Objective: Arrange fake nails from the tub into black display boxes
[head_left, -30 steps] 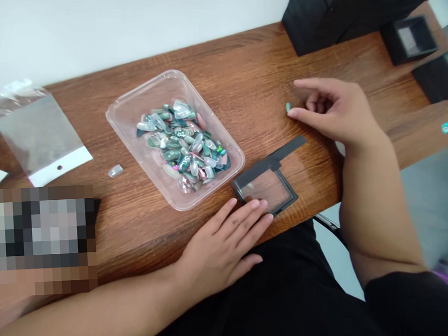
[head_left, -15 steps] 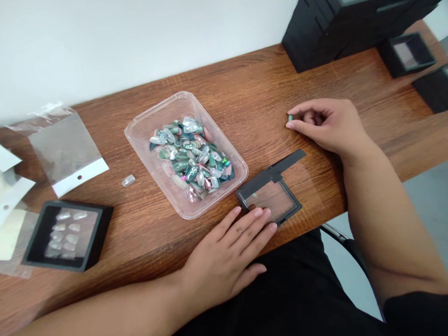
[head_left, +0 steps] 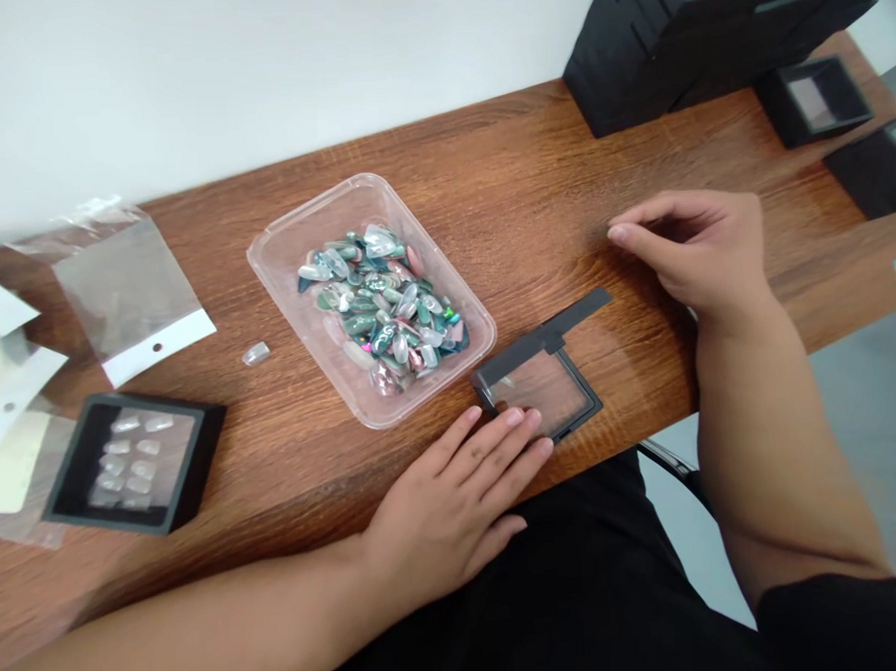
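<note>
My left hand (head_left: 456, 495) lies flat with its fingers stretched out, the tips on the near edge of a small black frame with a clear window (head_left: 545, 395). Above the desk to the right, my right hand (head_left: 695, 247) is closed in a pinch of thumb and forefinger. The small green press-on nail between those fingertips is now almost wholly hidden. A clear plastic tub (head_left: 306, 353) stands left of the frame, holding a heap of green, clear and pink press-on nails (head_left: 386, 304). One loose clear nail (head_left: 255, 354) lies left of the tub.
At the left stands a black box (head_left: 209, 443) with several clear nails inside. Behind it are a clear bag with a white strip (head_left: 134, 292) and white cards (head_left: 16, 398). Stacked black boxes (head_left: 629, 56) stand back right, near an open black box (head_left: 815, 101).
My right hand has moved right, its pinch still closed, and the green nail shows much less. My left hand stays on the frame. The view has shifted slightly.
</note>
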The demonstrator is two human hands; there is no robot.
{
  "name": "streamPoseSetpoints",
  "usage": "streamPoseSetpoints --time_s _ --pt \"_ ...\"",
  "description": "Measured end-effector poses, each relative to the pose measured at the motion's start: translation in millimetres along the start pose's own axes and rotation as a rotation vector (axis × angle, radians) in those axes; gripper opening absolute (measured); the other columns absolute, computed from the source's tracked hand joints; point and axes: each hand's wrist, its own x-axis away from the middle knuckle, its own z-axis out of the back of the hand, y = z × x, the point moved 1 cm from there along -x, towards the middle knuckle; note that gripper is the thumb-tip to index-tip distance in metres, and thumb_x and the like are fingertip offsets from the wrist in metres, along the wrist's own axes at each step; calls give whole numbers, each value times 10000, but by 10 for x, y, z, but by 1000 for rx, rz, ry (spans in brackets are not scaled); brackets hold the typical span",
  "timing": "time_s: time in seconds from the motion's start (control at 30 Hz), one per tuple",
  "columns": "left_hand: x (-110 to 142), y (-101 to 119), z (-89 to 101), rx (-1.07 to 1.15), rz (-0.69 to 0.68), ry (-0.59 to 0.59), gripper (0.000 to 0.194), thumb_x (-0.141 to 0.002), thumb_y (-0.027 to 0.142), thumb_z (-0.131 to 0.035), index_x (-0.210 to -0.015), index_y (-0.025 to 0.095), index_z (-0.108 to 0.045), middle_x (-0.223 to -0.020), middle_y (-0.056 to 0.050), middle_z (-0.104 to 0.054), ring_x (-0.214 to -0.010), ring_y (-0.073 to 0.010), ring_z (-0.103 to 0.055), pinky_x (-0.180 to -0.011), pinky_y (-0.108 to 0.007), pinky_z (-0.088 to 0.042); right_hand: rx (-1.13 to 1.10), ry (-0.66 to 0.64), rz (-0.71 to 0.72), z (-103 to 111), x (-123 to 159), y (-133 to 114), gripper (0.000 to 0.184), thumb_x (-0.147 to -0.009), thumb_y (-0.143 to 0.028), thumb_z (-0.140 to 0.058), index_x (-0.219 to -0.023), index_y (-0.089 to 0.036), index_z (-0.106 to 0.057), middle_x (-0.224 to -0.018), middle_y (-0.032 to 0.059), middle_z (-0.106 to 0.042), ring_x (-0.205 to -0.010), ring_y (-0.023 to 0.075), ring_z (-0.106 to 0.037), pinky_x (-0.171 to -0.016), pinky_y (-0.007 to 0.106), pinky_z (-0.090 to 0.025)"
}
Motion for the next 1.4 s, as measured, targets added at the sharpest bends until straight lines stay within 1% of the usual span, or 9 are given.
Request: streamPoseSetpoints --time_s 0.17,0.33,0.47,0.57,0.63,0.83,1.13,1.27,1.4 --pt "20 21 -12 -16 7 -5 770 -1006 550 -542 -1628 142 -342 -1715 -85 -321 -1648 -263 -36 -1341 -454 11 -276 74 -53 -67 160 -147 137 -772 -300 -855 -786 -189 -777 -732 45 -746 -607 125 -634 -528 259 -435" --pt "30 29 5 -32 17 -21 762 -1003 548 -544 -1630 162 -345 -1719 -71 -315 -1651 -255 15 -1341 -450 42 -450 -44 -194 -57 609 -455 113 -797 -322 -848 -781 -242 -771 -696 25 -719 -544 118 -572 -468 260 -402" --pt "20 25 7 -27 14 -18 748 -1015 535 -526 -1633 159 -335 -1723 -84 -300 -1630 -262 -139 -1337 -461 28 -353 -312 -322 -97 906 -707 187 -779 -401 -850 -757 -241 -756 -631 11 -657 -541 124 -545 -479 260 -431" --pt "12 15 5 -18 19 -17 730 -1022 525 -521 -1627 157 -344 -1720 -90 -306 -1592 -261 -256 -1333 -465 20 -218 -590 -380 -194 943 -809 269 -854 -456 -766 -753 -210 -731 -630 -1 -619 -548 101 -514 -493 239 -421" --pt "11 11 6 -13 19 -24 719 -1026 522 -514 -1623 157 -350 -1719 -89 -308 -1581 -264 -284 -1331 -465 10 -108 -670 -375 -252 912 -812 340 -924 -472 -675 -727 -196 -691 -618 -11 -577 -548 90 -475 -485 231 -378" --pt "10 27 18 -19 13 -35 714 -1028 521 -509 -1620 155 -352 -1715 -93 -317 -1578 -267 -297 -1326 -469 -8 100 -678 -287 -282 857 -711 354 -952 -474 -638 -726 -202 -633 -771 14 -691 -659 123 -578 -565 258 -420" --pt "15 31 12 -43 11 -36 717 -1026 530 -495 -1623 163 -345 -1717 -95 -314 -1585 -276 -285 -1315 -474 -118 118 -612 -269 -196 877 -609 227 -957 -461 -647 -877 -249 -648 -681 -12 -586 -776 171 -657 -614 285 -452" --pt "15 33 9 -42 13 -42 727 -1024 533 -501 -1627 163 -336 -1720 -99 -303 -1589 -282 -274 -1318 -484 -98 106 -618 -234 -170 893 -619 219 -930 -490 -684 -1009 -286 -686 -665 -29 -515 -660 141 -572 -541 279 -404" --pt "11 32 5 -31 12 -38 720 -1018 528 -519 -1618 164 -360 -1715 -101 -315 -1587 -283 -278 -1327 -492 -42 124 -618 -111 -172 862 -661 212 -912 -460 -719 -1076 -325 -730 -625 -49 -448 -541 106 -432 -506 278 -344"
